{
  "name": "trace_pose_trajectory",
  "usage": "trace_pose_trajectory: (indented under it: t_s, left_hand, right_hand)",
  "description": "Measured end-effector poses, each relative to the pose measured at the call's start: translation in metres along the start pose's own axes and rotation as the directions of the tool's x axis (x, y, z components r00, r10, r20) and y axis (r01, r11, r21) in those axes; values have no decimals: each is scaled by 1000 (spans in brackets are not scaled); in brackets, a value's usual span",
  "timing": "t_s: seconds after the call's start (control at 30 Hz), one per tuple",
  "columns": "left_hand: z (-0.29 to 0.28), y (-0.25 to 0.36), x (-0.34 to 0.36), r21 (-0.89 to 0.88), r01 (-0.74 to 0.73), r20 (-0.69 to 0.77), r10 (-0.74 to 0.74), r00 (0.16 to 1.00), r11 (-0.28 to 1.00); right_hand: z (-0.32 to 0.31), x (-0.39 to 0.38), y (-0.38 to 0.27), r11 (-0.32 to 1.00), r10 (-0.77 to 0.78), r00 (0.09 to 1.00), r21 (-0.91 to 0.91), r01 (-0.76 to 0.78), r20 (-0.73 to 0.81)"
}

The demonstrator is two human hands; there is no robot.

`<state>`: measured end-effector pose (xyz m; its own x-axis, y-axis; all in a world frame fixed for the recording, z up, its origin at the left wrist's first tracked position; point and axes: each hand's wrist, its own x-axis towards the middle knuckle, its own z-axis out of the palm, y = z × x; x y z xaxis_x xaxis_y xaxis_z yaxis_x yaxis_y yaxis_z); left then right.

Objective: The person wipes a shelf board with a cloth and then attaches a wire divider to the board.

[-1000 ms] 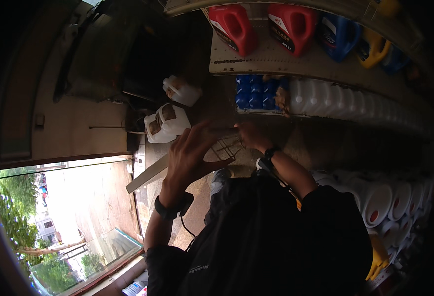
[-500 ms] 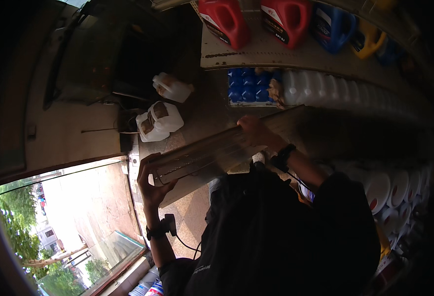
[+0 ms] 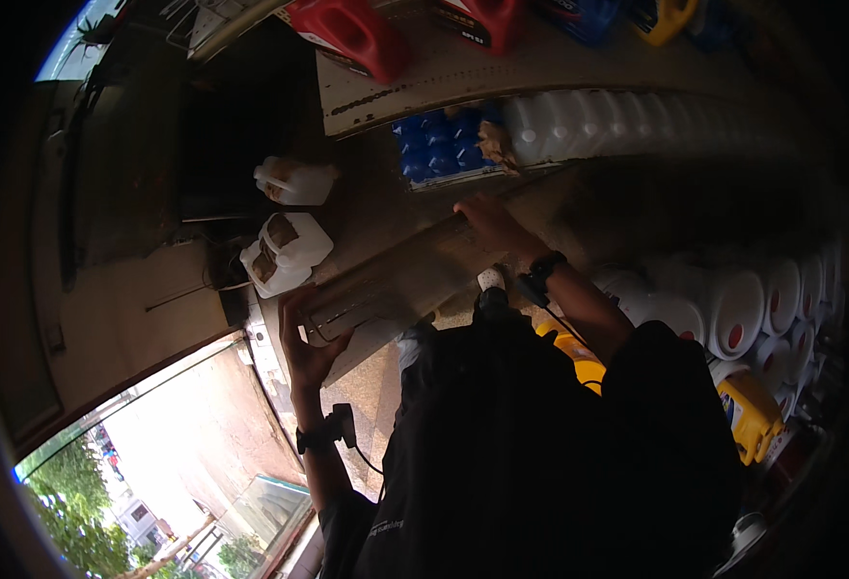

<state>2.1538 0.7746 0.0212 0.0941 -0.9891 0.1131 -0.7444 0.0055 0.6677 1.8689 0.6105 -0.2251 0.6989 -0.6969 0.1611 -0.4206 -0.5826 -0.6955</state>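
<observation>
- A long, flat, greyish panel [image 3: 396, 280] is held in both hands above the brown, patterned floor [image 3: 373, 391], in front of the body; it slants, its left end nearer the person than its right part.
- The left hand [image 3: 311, 338] is at the panel's left end, its fingers clamped on it: the long fingers lie along the far edge, the thumb stands toward the near edge, and thin wire-like lines show between.
- The right hand [image 3: 497, 230] is farther along the far edge, its fingers curled over and clamped on that edge.
- Black wristbands with small devices sit on both wrists.
- Two whitish, translucent plastic jugs with handles, one nearer [image 3: 301, 253] and one farther [image 3: 309, 183], stand on the floor beyond the panel's left end.
- A pale shelf [image 3: 376, 104] carries two red plastic jugs [image 3: 371, 48], the first near its left corner, with blue and yellow ones farther right.
- By the shelf's near edge are blue-topped containers [image 3: 441, 150], crumpled brown cardboard [image 3: 498, 145] and a row of translucent jugs [image 3: 627, 125].
- White round buckets [image 3: 733, 304] are stacked at the person's right, a yellow plastic jug [image 3: 754, 415] just beside them.
</observation>
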Motion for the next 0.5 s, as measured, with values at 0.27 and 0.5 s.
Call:
trace_pose_trajectory:
  t_s: [0.27, 0.5]
  left_hand:
    - [-6, -8, -5, 27, 43, 79, -45, 996, 999]
    - [-8, -14, -13, 39, 48, 130, -53, 990, 998]
  right_hand:
    - [8, 1, 7, 1000, 21, 999, -15, -20, 46]
    - [5, -10, 37, 911, 30, 976, 395, -116, 217]
